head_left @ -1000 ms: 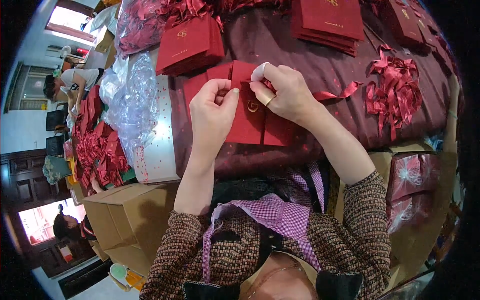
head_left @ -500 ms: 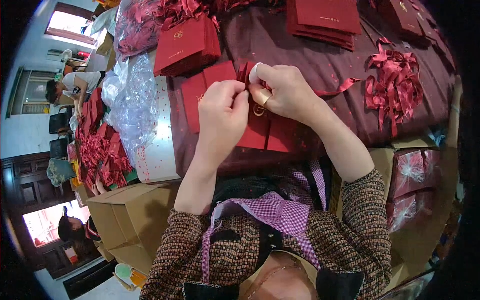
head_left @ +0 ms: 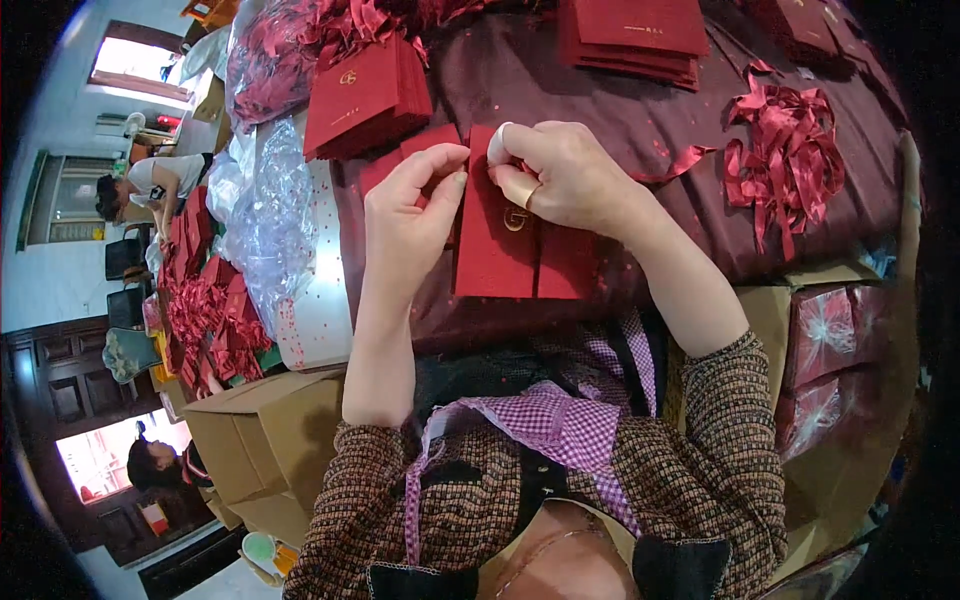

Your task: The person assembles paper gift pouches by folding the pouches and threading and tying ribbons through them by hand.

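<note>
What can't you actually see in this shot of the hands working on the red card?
- Head view: the top edge of the red card is hidden behind the right hand and left hand.
- What the fingertips pinch there is too small to tell.
- The red ribbon pile blurs toward the rim.
- The stack of red cards is cut off by the top edge.

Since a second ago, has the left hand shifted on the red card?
Yes. The left hand has moved right toward the right hand, judged against the stack of red folders; its fingertips now nearly meet the other's.

Red envelope [head_left: 497,235] w/ gold emblem, upright, probably pinched at top.
</note>
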### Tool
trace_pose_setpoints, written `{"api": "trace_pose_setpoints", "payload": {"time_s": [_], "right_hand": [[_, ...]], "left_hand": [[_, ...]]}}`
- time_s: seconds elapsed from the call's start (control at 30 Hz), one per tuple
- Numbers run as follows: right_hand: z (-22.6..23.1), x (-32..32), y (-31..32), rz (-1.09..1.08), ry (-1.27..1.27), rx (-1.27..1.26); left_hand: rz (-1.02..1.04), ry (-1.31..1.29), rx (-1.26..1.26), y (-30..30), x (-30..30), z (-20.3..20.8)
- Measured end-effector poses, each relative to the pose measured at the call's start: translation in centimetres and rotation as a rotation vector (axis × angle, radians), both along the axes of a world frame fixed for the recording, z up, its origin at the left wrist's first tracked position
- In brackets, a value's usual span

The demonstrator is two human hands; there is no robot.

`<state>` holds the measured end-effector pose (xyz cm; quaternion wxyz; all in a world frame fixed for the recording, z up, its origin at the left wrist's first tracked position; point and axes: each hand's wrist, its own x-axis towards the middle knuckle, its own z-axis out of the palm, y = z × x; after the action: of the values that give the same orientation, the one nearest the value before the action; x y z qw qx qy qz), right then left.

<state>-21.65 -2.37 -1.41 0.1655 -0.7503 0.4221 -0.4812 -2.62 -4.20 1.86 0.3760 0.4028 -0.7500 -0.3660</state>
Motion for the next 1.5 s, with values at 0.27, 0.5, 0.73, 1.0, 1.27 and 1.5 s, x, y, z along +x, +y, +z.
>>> {"api": "trace_pose_setpoints", "payload": {"time_s": [0.27, 0.5, 0.73, 1.0, 1.27, 1.5], "right_hand": [[0.1, 0.0, -0.1, 0.043, -0.051, 0.029], [1.0, -0.7, -0.1, 0.169, -0.211, 0.149], [0.1, -1.9, -1.6, 0.248, -0.15, 0.056], [0.6, -1.8, -1.3, 0.278, -0.243, 0.148], [0.7, -2.6, -1.2, 0.306, -0.355, 0.234], [-0.3, -2.0, -1.7, 0.194, -0.287, 0.313]], "left_hand": [[-0.059, -0.048, -0.207, -0.8, 0.3, -1.6], [-0.09, 0.001, -0.245, -0.8, 0.3, -1.8], [-0.172, -0.039, -0.304, -0.3, -1.5, -1.5], [-0.133, 0.113, 0.083, -0.5, -0.8, -1.7], [-0.059, 0.682, 0.515, -3.8, 5.6, -2.3], [0.306, 0.064, -0.047, -1.3, 5.4, -0.2]]}}
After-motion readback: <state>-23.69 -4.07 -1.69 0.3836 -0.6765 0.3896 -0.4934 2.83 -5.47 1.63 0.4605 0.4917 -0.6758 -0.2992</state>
